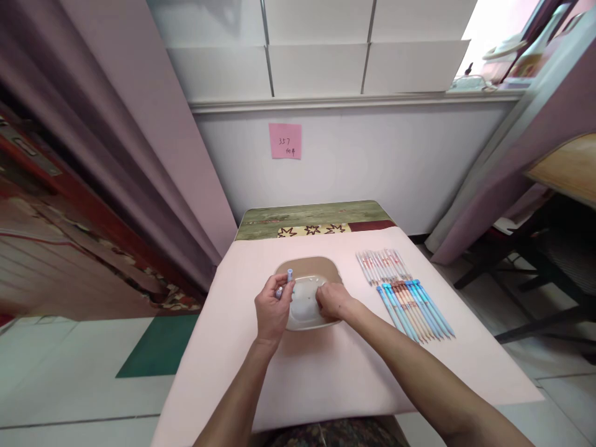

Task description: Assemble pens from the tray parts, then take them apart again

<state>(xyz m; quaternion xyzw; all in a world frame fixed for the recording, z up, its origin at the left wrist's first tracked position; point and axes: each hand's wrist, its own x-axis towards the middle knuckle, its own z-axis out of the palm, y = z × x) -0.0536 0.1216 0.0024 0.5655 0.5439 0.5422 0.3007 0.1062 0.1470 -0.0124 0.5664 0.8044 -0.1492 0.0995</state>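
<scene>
To the left of the tan basin (313, 266), beyond the edge of the worktop (316, 213), a green mat (156, 344) is seen on the tiled floor. At the basin's left rim, two small lavender tubes (289, 275) are held by the left hand (274, 304): one is clamped upright between thumb and fingers, the other is tucked lower in the grip. The basin itself is set on a pale pink sheet (223, 347) by which most of the worktop is covered; a few pale bits in it are too small to be made out. Inside the basin, toward its right wall, the right hand (331, 300) is lowered with its fingers curled; whether anything is gripped cannot be told. To the right of the basin, two rows of pens are laid side by side: whitish pens (384, 267) in the farther row, blue and beige capped pens (414, 307) in the nearer.
</scene>
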